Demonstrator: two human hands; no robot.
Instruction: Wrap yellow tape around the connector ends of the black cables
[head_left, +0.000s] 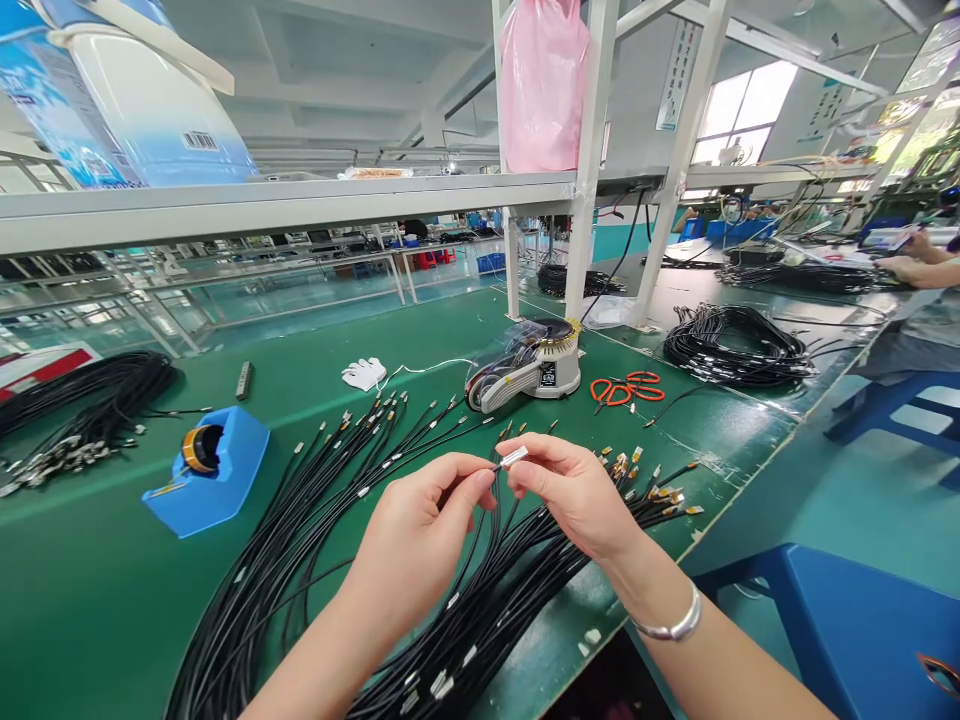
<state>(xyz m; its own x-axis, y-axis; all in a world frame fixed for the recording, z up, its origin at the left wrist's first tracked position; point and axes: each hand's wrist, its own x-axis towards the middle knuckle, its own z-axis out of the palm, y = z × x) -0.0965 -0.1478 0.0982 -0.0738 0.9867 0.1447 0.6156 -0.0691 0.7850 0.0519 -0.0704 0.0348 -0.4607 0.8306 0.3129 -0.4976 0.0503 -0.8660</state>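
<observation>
Two narrow pinches: my left hand (416,540) grips one black cable (493,482), my right hand (574,495) one small silver sleeve (513,457), above dozens more cables (296,520) on a green workbench (97,600).

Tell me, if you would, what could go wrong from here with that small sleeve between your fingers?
The silver sleeve pinched between the left hand and right hand might slip and get lost among the loose black cables. Those cables also cross each other, so they could snag. The gold-tipped cable ends lie close to the green table's edge and might slide over it.
</observation>
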